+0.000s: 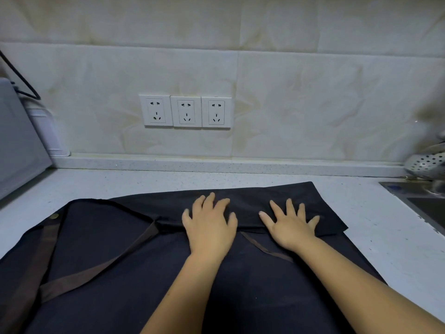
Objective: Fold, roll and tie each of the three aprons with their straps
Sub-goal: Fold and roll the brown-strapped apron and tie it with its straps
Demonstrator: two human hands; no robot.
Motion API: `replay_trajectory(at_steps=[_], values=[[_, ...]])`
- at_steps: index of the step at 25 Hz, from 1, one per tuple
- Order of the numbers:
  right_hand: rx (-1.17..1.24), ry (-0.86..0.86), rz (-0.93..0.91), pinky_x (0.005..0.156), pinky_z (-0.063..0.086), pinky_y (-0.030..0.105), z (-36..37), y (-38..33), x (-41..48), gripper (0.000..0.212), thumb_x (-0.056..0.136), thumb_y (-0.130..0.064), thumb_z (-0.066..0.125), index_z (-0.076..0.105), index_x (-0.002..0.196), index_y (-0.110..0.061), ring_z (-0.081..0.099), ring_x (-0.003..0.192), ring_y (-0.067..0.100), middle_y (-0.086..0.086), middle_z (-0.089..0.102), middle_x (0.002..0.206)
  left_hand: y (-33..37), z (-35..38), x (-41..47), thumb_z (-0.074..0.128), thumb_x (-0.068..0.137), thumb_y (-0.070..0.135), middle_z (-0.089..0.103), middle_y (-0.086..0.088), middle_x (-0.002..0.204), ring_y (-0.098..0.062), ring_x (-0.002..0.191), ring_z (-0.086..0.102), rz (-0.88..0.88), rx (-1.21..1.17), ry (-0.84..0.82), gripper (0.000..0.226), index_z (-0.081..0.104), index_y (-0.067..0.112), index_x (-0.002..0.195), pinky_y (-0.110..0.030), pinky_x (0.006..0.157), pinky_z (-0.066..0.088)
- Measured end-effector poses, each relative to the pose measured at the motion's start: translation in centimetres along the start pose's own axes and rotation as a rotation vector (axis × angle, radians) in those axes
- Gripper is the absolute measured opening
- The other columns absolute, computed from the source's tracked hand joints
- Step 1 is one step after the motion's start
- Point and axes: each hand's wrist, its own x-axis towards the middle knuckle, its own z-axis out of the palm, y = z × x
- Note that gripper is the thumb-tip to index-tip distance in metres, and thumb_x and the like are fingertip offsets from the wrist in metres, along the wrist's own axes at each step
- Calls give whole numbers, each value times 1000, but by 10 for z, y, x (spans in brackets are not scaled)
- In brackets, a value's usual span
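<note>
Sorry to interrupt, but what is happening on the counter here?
A person is folding a dark apron spread on the white counter. The left hand and right hand press flat on its far edge, which is folded over. The brown straps lie loose on top; nothing is rolled or tied yet.

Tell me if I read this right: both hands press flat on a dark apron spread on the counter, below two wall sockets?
Not quite: the head view shows three wall sockets, not two. The rest holds: left hand and right hand press flat on the dark apron spread on the counter.
</note>
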Motion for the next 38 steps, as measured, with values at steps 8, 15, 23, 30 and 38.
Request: replay_trajectory(at_steps=[8,15,23,30,38], values=[[-6,16,106,118,1,55,-9,42,17,60,96,-62,11,4,152,-42,-5,148,33,-2,-3,163,-8,7,5,26,98,60,17,8,162,-16,150,-2,-58,68,-212,51,35,42,145,-71,110,-7],[-32,213,89,117,11,52,-19,48,26,54,100,-49,20,29,149,-28,16,144,33,9,28,155,-10,14,3,18,98,62,5,7,164,-19,150,-8,25,103,-293,53,26,45,148,-68,111,-10],[301,563,-155,86,44,37,-30,18,-16,26,92,-24,43,67,100,-17,51,106,26,3,62,104,0,-1,-4,52,92,35,61,16,100,-7,100,51,-52,-425,288,23,62,33,113,-34,94,39],[86,261,-315,90,41,31,1,-25,-53,37,92,-26,47,57,128,-25,45,115,19,-4,53,125,-28,-40,-21,38,90,20,62,8,79,-15,74,55,-173,-136,-63,21,56,23,80,-31,64,45],[-31,343,-353,66,39,28,-11,-26,-51,25,95,-22,42,64,108,-24,55,94,17,-6,59,105,-95,-41,-28,56,86,15,43,1,135,-20,120,42,-204,-114,62,57,43,26,140,-33,98,41]])
